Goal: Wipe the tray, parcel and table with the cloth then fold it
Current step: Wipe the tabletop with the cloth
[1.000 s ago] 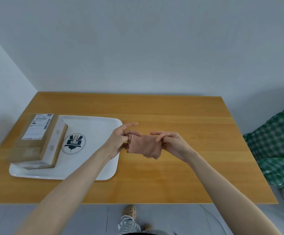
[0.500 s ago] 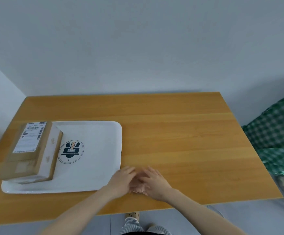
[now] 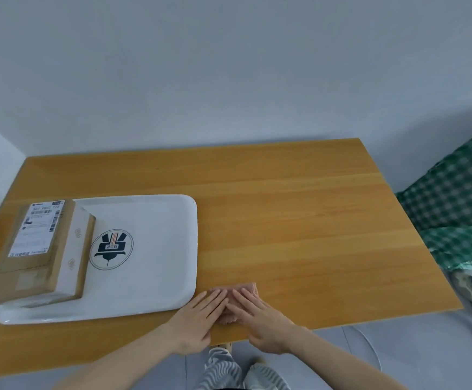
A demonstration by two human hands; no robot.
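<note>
A small pink cloth (image 3: 250, 287) lies folded on the wooden table (image 3: 299, 220) near its front edge, just right of the white tray (image 3: 158, 220). My left hand (image 3: 198, 316) and my right hand (image 3: 260, 316) lie flat on the cloth with straight fingers, side by side, pressing it down and hiding most of it. A brown cardboard parcel (image 3: 35, 249) with a white shipping label stands on the left part of the tray, beside the tray's dark round logo.
Green checkered fabric (image 3: 459, 209) lies off the table's right side. A grey wall runs behind the table and a wall corner stands at the left. Below the front edge I see my striped trousers (image 3: 223, 370) and the grey floor.
Both hands held the cloth up in the air between them, then brought it down to the table's front edge. They now lie flat on it with fingers spread out.
</note>
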